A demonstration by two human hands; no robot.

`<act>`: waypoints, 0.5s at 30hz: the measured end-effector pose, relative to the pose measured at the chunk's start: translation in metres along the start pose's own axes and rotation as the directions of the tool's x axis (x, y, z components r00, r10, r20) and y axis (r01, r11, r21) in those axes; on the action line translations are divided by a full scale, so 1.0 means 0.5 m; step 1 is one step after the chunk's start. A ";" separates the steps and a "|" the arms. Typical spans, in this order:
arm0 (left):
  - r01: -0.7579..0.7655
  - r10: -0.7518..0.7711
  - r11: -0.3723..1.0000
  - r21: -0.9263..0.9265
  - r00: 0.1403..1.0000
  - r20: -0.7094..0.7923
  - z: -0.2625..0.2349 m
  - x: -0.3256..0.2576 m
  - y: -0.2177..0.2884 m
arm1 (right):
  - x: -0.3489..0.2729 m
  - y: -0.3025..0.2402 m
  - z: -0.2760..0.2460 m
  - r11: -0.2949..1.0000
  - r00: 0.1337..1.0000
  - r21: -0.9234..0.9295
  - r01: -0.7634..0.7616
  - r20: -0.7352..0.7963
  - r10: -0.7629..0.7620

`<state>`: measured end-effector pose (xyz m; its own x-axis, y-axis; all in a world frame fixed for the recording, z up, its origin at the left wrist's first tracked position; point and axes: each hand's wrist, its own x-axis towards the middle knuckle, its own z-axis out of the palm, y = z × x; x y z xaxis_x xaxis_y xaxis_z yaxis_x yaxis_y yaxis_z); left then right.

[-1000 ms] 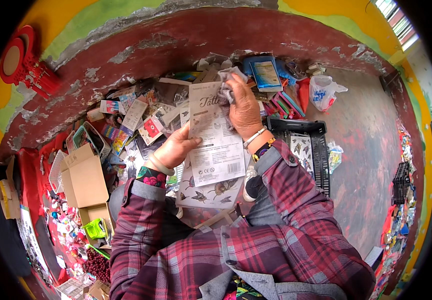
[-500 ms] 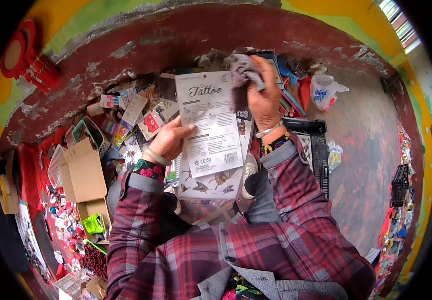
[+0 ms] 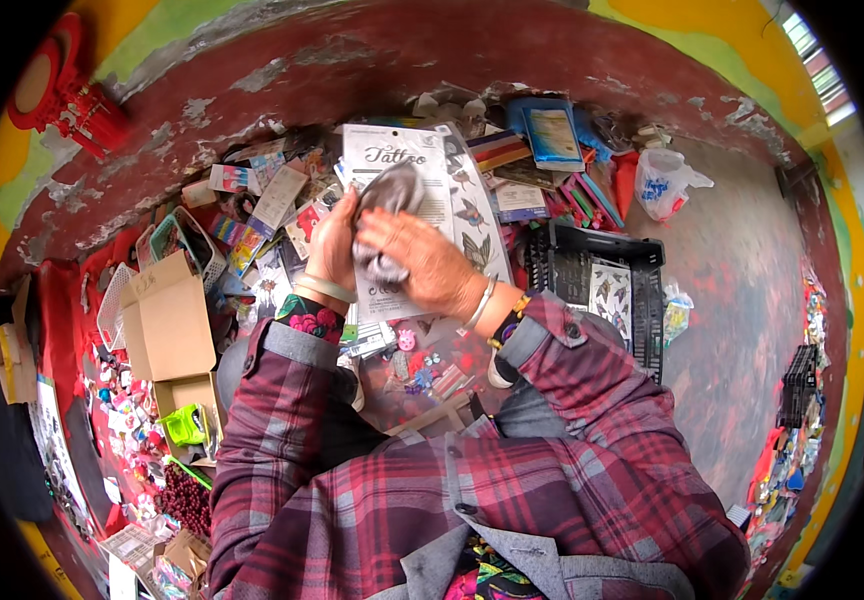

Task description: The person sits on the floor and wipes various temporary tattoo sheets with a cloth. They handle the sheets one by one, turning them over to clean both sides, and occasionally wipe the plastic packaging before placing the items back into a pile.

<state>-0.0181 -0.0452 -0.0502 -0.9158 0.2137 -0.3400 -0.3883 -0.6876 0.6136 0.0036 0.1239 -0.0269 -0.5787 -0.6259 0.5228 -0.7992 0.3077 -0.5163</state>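
Note:
A white tattoo sheet [image 3: 435,195] with dark print lies tilted in front of me, its back side up. My left hand [image 3: 332,245] grips it along the left edge, with the thumb partly hidden behind a crumpled grey cloth [image 3: 394,192]. Flat against the sheet, my right hand [image 3: 420,262] presses that cloth over the middle of the print. Behind its right side shows another tattoo sheet [image 3: 479,222] with butterfly designs, held or resting underneath.
A black plastic crate [image 3: 649,255] with butterfly sheets [image 3: 610,300] stands at right. An open cardboard box [image 3: 174,335] is on the left, near a basket [image 3: 192,250]. Packets and pens pile along the wall. A white plastic bag [image 3: 667,185] sits far right.
My right hand has come down and left with the cloth, from above the sheet's top right corner onto its middle. The sheets have shifted slightly up, and the butterfly sheet now shows at right.

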 end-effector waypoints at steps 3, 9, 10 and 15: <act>-0.096 0.104 0.990 0.103 0.991 -0.078 0.056 -0.038 0.028 | -0.012 -0.034 0.011 0.999 1.000 0.048 0.004 0.028 -0.006; -0.117 0.125 0.989 -0.087 0.987 0.097 0.016 -0.018 0.043 | -0.010 -0.052 -0.013 0.980 0.981 0.074 0.185 0.045 -0.188; -0.129 0.137 0.988 -0.080 0.986 0.100 0.017 -0.020 0.045 | -0.011 -0.050 -0.014 0.978 0.978 0.051 0.200 0.051 -0.203; -0.161 0.168 0.983 -0.085 0.982 0.090 0.002 -0.016 0.055 | -0.012 -0.037 -0.038 0.973 0.978 -0.098 0.207 0.052 -0.203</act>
<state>-0.0218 -0.0651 -0.0299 -0.9736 0.1568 -0.1660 -0.2258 -0.7693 0.5977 0.0187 0.1357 -0.0078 -0.3953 -0.7121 0.5803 -0.9137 0.2401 -0.3279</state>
